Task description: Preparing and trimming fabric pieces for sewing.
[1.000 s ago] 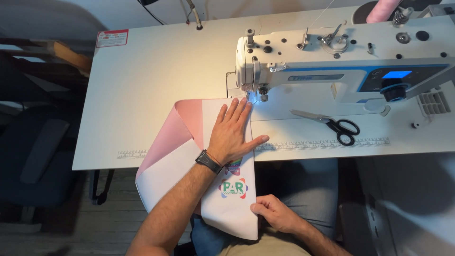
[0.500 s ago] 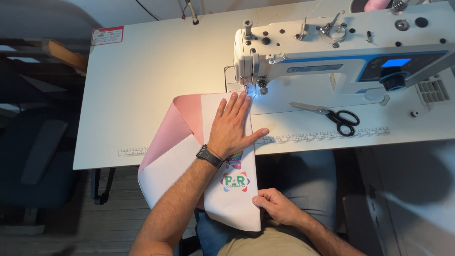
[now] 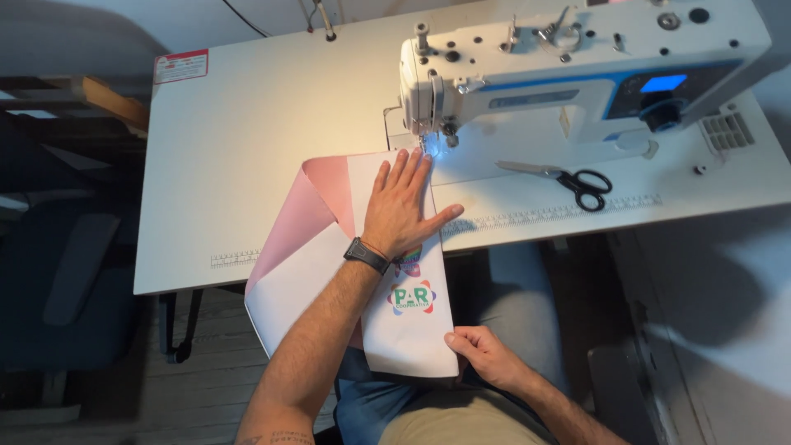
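Left hand (image 3: 401, 213) flat, fingers spread, pinning white-and-pink fabric (image 3: 329, 247) on the bench (image 3: 247, 140) near the machine's needle (image 3: 434, 142). Right hand (image 3: 492, 356) pinching the hanging lower edge, seemingly keeping it taut. Scissors (image 3: 568, 176) idle alongside.

A folded sheet of white fabric (image 3: 408, 330) with a pink underside lies in the lower centre of the frame, hanging over the near edge of the table (image 3: 247, 165). Its left corner is turned back, showing pink. A colourful printed emblem marks its lower part.
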